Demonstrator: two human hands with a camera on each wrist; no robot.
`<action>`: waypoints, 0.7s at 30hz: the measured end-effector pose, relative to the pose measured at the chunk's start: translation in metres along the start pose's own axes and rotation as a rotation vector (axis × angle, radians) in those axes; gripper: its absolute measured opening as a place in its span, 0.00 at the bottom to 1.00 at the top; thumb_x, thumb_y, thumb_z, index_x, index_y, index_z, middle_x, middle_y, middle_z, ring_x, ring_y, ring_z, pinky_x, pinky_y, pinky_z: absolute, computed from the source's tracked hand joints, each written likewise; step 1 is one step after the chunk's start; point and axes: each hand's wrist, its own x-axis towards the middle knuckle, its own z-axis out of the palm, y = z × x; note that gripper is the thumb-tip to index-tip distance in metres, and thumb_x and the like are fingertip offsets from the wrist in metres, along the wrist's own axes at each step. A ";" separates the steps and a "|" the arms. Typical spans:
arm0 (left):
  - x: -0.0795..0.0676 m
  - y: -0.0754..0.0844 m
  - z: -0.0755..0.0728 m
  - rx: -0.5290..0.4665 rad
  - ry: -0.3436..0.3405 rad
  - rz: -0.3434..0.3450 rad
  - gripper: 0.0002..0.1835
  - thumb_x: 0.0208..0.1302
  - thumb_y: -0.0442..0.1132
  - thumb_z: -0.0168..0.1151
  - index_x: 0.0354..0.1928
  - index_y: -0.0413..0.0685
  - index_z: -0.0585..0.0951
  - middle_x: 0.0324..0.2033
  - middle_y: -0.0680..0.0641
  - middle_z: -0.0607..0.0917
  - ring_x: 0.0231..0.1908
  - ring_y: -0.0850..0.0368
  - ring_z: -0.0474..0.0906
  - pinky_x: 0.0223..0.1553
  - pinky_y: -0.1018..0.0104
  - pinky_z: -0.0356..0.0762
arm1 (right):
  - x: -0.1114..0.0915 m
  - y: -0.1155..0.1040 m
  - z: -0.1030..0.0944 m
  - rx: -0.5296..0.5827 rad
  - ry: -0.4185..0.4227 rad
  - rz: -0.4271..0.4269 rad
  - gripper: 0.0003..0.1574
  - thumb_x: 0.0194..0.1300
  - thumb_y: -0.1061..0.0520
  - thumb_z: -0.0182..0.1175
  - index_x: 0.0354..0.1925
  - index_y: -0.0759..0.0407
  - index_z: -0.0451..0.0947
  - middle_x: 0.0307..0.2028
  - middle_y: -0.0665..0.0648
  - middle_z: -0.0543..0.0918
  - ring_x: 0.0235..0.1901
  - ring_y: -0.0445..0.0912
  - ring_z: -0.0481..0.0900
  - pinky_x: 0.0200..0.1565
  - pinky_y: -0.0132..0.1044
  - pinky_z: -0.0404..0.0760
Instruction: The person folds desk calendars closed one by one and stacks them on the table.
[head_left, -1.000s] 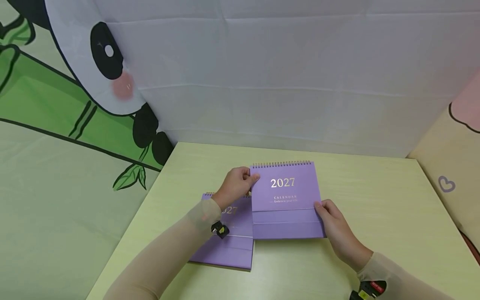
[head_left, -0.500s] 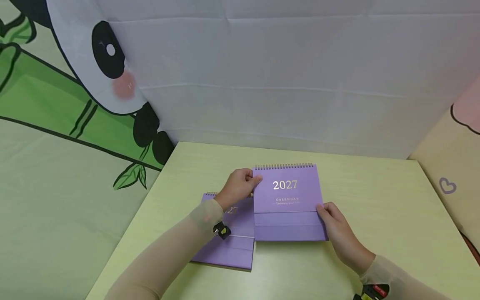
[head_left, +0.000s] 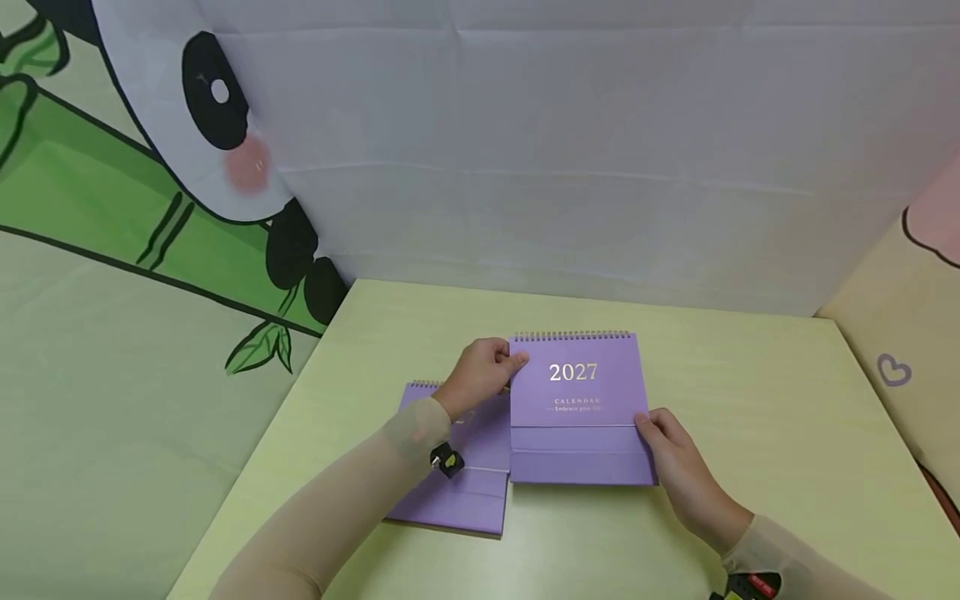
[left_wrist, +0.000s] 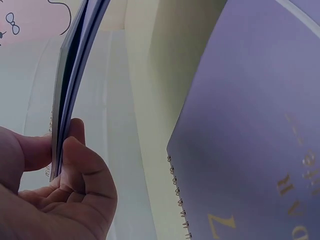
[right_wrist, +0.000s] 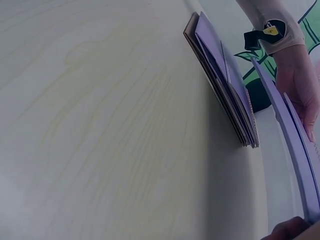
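Observation:
A purple spiral-bound desk calendar (head_left: 576,457) with gold "2027" lettering is held up over the table, its cover toward the head camera. My left hand (head_left: 480,372) pinches its upper left edge between thumb and fingers, as the left wrist view shows at the calendar's edge (left_wrist: 77,75). On the opposite side, my right hand (head_left: 686,471) grips the lower right edge, thumb in front. A second purple calendar (head_left: 459,500) lies to the left, partly covered by my left forearm. In the right wrist view this second calendar (right_wrist: 220,75) shows several layers along its edge.
The pale wood-grain table (head_left: 750,400) extends around both calendars. Behind it hangs a white cloth backdrop (head_left: 540,150), with a printed panda and bamboo at left. Another printed cloth (head_left: 892,317) borders the right side.
Both hands have brought the held calendar slightly down and to the right. Their grip on it looks the same, and the second calendar stays in place.

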 end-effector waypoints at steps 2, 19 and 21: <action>-0.001 0.000 0.000 0.008 -0.008 0.005 0.23 0.90 0.45 0.69 0.31 0.49 0.73 0.18 0.56 0.75 0.22 0.59 0.77 0.30 0.68 0.78 | -0.001 0.001 0.000 -0.001 0.001 0.005 0.20 1.00 0.46 0.46 0.53 0.60 0.73 0.49 0.49 0.75 0.55 0.46 0.72 0.52 0.38 0.78; 0.003 0.002 0.001 0.017 -0.036 -0.021 0.21 0.89 0.46 0.70 0.33 0.47 0.77 0.19 0.55 0.76 0.24 0.59 0.75 0.31 0.66 0.72 | -0.007 0.002 -0.001 0.011 0.002 0.032 0.19 0.99 0.46 0.47 0.50 0.56 0.73 0.48 0.47 0.71 0.55 0.45 0.68 0.53 0.35 0.73; 0.010 -0.013 0.004 0.014 -0.047 -0.001 0.22 0.88 0.51 0.71 0.33 0.49 0.78 0.20 0.57 0.77 0.24 0.60 0.76 0.31 0.67 0.73 | -0.008 0.005 -0.001 0.013 0.001 0.043 0.19 0.99 0.46 0.47 0.49 0.56 0.73 0.47 0.47 0.70 0.54 0.45 0.68 0.52 0.35 0.73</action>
